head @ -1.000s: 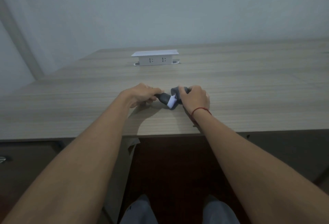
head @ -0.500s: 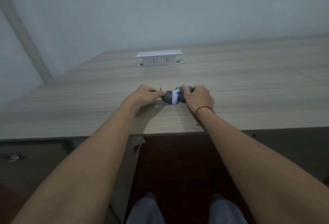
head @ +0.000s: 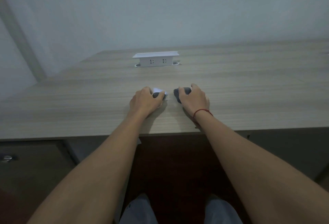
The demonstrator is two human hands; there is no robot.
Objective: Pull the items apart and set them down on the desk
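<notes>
On the wooden desk [head: 249,90], my left hand [head: 145,102] grips a small dark grey and white piece [head: 159,94], soft-looking like a sock; most of it is hidden under my fingers. A short gap to the right, my right hand [head: 193,97] grips a separate dark grey piece [head: 179,93], its left end showing past my fingers. A red string circles my right wrist. Both hands rest on the desk near its front edge.
A white pop-up socket box [head: 155,59] stands at the back middle of the desk. A pale wall rises behind. Below the desk's front edge are a dark drawer front with a metal knob [head: 7,158] at left and my knees.
The two pieces were bunched together between my hands; now they are pulled apart, my left hand having moved left and my right hand right, each holding one piece.
</notes>
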